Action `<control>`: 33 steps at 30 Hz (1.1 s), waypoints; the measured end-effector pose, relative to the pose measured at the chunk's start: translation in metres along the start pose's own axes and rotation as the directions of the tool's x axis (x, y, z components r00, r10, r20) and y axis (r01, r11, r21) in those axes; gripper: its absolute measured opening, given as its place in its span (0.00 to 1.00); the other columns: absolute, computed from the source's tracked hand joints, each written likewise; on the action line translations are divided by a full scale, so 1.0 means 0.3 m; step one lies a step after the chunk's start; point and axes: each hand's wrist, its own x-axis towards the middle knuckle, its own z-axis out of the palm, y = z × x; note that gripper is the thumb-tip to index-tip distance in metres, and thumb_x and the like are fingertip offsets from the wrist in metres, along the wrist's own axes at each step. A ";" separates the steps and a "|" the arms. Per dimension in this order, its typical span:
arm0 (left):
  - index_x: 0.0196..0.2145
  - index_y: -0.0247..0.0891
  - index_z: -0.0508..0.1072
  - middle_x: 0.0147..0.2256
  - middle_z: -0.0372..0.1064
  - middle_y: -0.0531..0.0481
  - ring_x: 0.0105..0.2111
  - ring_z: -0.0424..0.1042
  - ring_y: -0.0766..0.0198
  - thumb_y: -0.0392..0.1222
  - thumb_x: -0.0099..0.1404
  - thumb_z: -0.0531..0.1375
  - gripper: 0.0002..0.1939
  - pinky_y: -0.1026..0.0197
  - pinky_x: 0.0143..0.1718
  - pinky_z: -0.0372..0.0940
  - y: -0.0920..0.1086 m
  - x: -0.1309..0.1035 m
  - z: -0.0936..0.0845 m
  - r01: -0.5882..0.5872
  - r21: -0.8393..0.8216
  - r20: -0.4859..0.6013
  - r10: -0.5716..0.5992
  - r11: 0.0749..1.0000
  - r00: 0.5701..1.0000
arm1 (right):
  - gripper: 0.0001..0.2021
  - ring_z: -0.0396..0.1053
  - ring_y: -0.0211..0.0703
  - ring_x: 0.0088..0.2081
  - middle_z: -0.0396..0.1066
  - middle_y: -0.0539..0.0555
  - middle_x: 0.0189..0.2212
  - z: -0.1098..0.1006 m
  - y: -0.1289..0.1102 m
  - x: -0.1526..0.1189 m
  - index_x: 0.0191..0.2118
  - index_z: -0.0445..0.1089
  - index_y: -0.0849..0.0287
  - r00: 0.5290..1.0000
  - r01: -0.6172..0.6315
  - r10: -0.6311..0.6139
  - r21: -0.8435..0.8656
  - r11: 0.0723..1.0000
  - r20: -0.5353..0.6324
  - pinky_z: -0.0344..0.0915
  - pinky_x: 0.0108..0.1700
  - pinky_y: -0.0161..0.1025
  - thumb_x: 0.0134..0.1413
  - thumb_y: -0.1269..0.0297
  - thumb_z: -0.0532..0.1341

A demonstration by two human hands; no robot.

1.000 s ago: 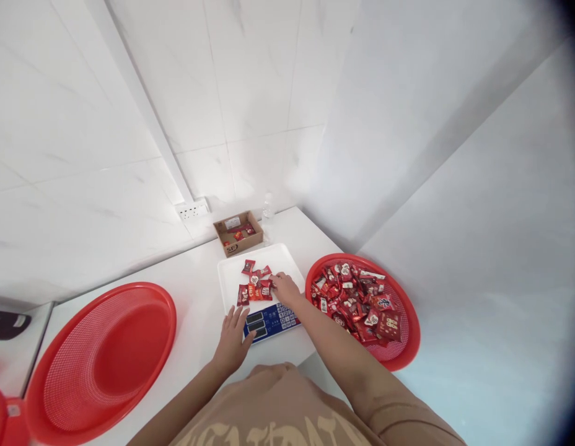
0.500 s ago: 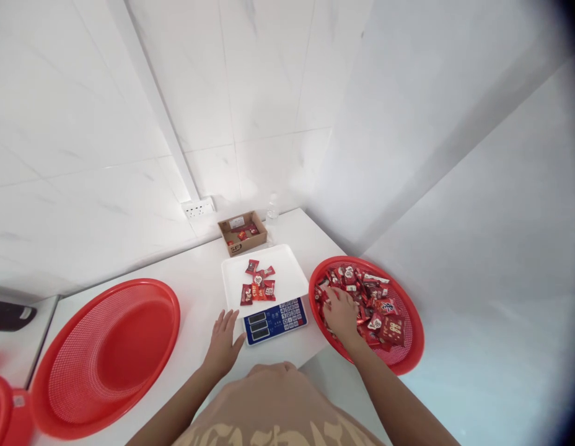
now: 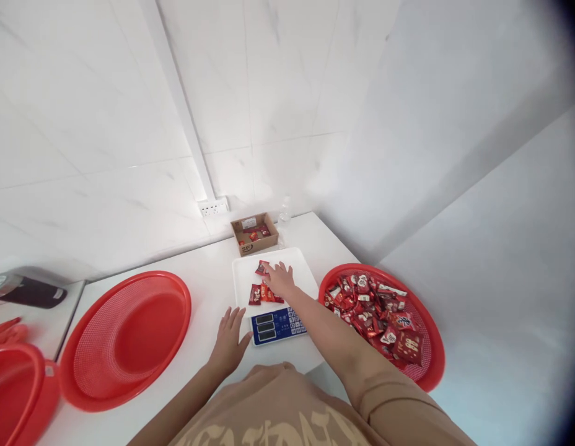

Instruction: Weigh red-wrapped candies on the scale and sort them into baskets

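Note:
A white scale tray [image 3: 245, 272] carries several small red packets [image 3: 254, 294], with the blue scale panel [image 3: 280, 328] in front of it. My right hand [image 3: 279, 280] is over the tray, fingers on or just above the packets and partly covering them; whether it holds one is hidden. My left hand [image 3: 230, 341] rests beside the panel's left edge, fingers spread and holding nothing. On the right, a red basket [image 3: 434, 347] is filled with red wrapped packets [image 3: 362, 303], and my right forearm passes by its left side.
Behind the tray stand a cardboard box [image 3: 248, 248] with a few red packets and a clear bottle [image 3: 284, 210]. An empty red basket [image 3: 148, 334] lies at left. Farther left are another red container [image 3: 34, 384] and a dark cylinder [image 3: 36, 291].
My right hand has moved left from the filled basket to the packets on the scale tray. My left hand stays by the scale. The view has shifted slightly left.

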 end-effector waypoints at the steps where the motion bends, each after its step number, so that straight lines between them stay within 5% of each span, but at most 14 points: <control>1: 0.59 0.40 0.56 0.59 0.56 0.43 0.63 0.44 0.51 0.47 0.64 0.50 0.26 0.44 0.60 0.48 -0.003 -0.003 -0.005 0.009 0.000 -0.005 -0.009 1.000 1.000 | 0.26 0.43 0.58 0.63 0.59 0.61 0.57 0.000 -0.012 0.019 0.63 0.46 0.46 0.999 -0.013 0.013 -0.017 1.000 0.029 0.36 0.57 0.60 0.60 0.54 0.47; 7: 0.58 0.39 0.57 0.59 0.56 0.42 0.63 0.44 0.51 0.47 0.64 0.50 0.26 0.43 0.60 0.48 -0.028 -0.018 -0.026 0.061 0.007 -0.039 -0.061 0.998 0.997 | 0.20 0.46 0.59 0.61 0.61 0.61 0.55 0.011 -0.048 0.084 0.56 0.60 0.50 0.997 0.059 -0.055 -0.066 0.996 0.061 0.35 0.56 0.62 0.59 0.59 0.49; 12: 0.58 0.37 0.57 0.59 0.56 0.41 0.63 0.44 0.50 0.47 0.64 0.50 0.26 0.43 0.60 0.48 -0.032 -0.015 -0.030 0.089 0.038 -0.007 -0.089 0.995 0.996 | 0.18 0.62 0.48 0.49 0.68 0.59 0.46 0.029 -0.058 0.097 0.47 0.67 0.54 0.992 0.124 -0.123 -0.028 0.992 0.029 0.43 0.55 0.51 0.54 0.74 0.49; 16: 0.59 0.39 0.57 0.60 0.55 0.43 0.64 0.43 0.50 0.46 0.65 0.49 0.26 0.43 0.60 0.47 -0.005 0.012 -0.036 0.046 0.068 0.045 -0.049 0.997 0.998 | 0.17 0.65 0.42 0.44 0.70 0.54 0.44 0.018 -0.044 0.099 0.47 0.66 0.52 0.992 0.125 -0.123 0.053 0.991 -0.031 0.53 0.49 0.40 0.58 0.71 0.47; 21: 0.59 0.42 0.57 0.62 0.50 0.45 0.64 0.40 0.50 0.46 0.65 0.50 0.25 0.41 0.61 0.43 0.046 0.077 -0.044 -0.048 0.110 0.212 0.024 0.993 0.977 | 0.14 0.69 0.42 0.40 0.73 0.52 0.40 -0.012 0.042 0.054 0.46 0.65 0.53 0.954 -0.022 0.172 0.515 0.857 -0.246 0.61 0.42 0.37 0.59 0.62 0.47; 25: 0.60 0.42 0.56 0.64 0.47 0.45 0.64 0.38 0.50 0.45 0.63 0.52 0.27 0.42 0.62 0.41 0.079 0.141 -0.038 -0.074 0.157 0.339 0.017 0.985 0.941 | 0.15 0.71 0.40 0.35 0.72 0.53 0.39 -0.003 0.161 -0.049 0.44 0.66 0.56 0.922 -0.014 0.297 0.745 0.667 -0.249 0.65 0.41 0.39 0.56 0.58 0.49; 29: 0.60 0.39 0.56 0.64 0.43 0.43 0.64 0.39 0.50 0.47 0.63 0.53 0.29 0.44 0.62 0.42 0.084 0.201 -0.026 -0.080 0.145 0.372 0.021 0.986 0.928 | 0.18 0.72 0.39 0.32 0.72 0.55 0.40 0.025 0.266 -0.184 0.45 0.65 0.59 0.909 -0.016 0.360 0.845 0.534 -0.211 0.68 0.39 0.40 0.53 0.54 0.51; 33: 0.61 0.40 0.55 0.64 0.42 0.43 0.64 0.40 0.49 0.47 0.63 0.52 0.30 0.43 0.61 0.42 0.077 0.250 -0.018 -0.099 0.128 0.348 0.049 0.987 0.936 | 0.19 0.72 0.42 0.36 0.72 0.58 0.41 0.052 0.322 -0.300 0.44 0.66 0.60 0.863 -0.054 0.454 0.853 0.519 -0.222 0.68 0.41 0.42 0.51 0.54 0.52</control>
